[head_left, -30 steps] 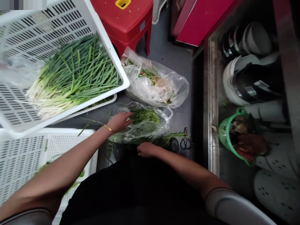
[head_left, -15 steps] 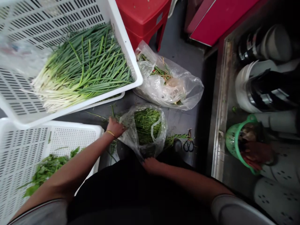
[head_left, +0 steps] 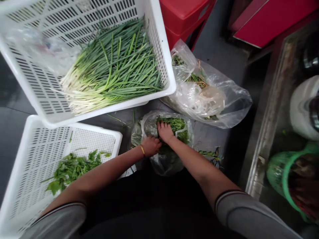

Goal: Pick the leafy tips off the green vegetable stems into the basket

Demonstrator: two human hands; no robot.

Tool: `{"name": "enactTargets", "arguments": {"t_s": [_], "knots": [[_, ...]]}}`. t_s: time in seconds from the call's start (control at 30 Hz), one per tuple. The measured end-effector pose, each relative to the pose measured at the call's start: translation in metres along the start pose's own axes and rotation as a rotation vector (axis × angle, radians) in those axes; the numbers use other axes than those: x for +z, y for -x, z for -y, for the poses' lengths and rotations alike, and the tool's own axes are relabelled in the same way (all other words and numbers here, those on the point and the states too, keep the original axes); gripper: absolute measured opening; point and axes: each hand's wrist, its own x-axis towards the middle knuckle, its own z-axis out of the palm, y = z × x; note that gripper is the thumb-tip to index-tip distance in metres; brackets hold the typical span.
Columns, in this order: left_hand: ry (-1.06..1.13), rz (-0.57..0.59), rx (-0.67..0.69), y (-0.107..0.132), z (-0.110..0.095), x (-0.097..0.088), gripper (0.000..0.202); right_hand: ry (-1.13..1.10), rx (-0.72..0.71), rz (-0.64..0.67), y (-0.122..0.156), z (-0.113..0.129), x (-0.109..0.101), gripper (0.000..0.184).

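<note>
Between my feet stands a clear plastic bag [head_left: 167, 164] with thin green herbs [head_left: 177, 123] inside. My right hand [head_left: 164, 132] reaches into its mouth, fingers stretched out and lying on the greens. Beside it, at the left of the mouth, my left hand [head_left: 151, 146] has its fingers curled on the bag's plastic; a yellow bracelet circles that wrist. The fingertips of the left hand are partly hidden.
A white crate [head_left: 171, 87] of green onions [head_left: 117, 66] stands at upper left, overlapping a lower white basket [head_left: 30, 149] with leafy greens [head_left: 74, 167]. A second plastic bag [head_left: 234, 103] of scraps, a red stool [head_left: 185, 15] and a green basket [head_left: 279, 169] are around.
My right hand has left the bag's near edge and moved up onto the greens. My left hand has come in closer to it. The view has shifted left.
</note>
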Motion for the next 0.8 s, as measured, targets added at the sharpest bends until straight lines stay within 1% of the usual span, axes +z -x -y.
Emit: {"name": "enactTargets", "arguments": {"t_s": [0.07,0.13,0.23,0.33,0.43,0.47,0.53,0.63,0.7,0.73,0.77,0.8], "knots": [[-0.004,0.135,-0.184,0.001,0.018,0.015,0.026,0.025,0.033,0.017,-0.004,-0.008,0.005,0.057],[-0.012,0.227,-0.364,0.007,0.040,0.020,0.028,0.046,0.014,0.046,-0.004,-0.020,0.001,0.052],[-0.008,0.269,-0.559,0.015,0.069,0.014,0.034,0.066,-0.059,0.097,0.009,-0.039,-0.019,0.044],[0.005,0.259,-0.656,0.015,0.080,0.009,0.035,0.077,-0.132,0.098,0.040,-0.056,-0.040,0.047],[0.027,0.228,-0.699,0.012,0.082,0.010,0.037,0.055,-0.158,0.041,0.074,-0.067,-0.050,0.049],[0.037,0.218,-0.712,0.011,0.083,0.010,0.037,0.041,-0.150,0.040,0.082,-0.069,-0.050,0.049],[0.060,0.199,-0.727,0.010,0.087,0.006,0.037,0.018,-0.120,0.085,0.090,-0.070,-0.045,0.049],[0.077,0.158,-0.730,0.008,0.089,-0.008,0.041,0.006,-0.080,0.145,0.085,-0.068,-0.033,0.044],[0.105,0.077,-0.690,0.006,0.081,-0.017,0.049,-0.003,-0.065,0.135,0.077,-0.066,-0.027,0.043],[0.135,0.010,-0.641,0.004,0.074,-0.020,0.053,-0.008,-0.056,0.129,0.074,-0.066,-0.026,0.044],[0.176,-0.049,-0.563,0.001,0.067,-0.020,0.057,-0.014,-0.047,0.125,0.071,-0.066,-0.024,0.045],[0.209,-0.078,-0.486,-0.002,0.059,-0.017,0.061,-0.019,-0.040,0.126,0.068,-0.066,-0.023,0.046]]}}
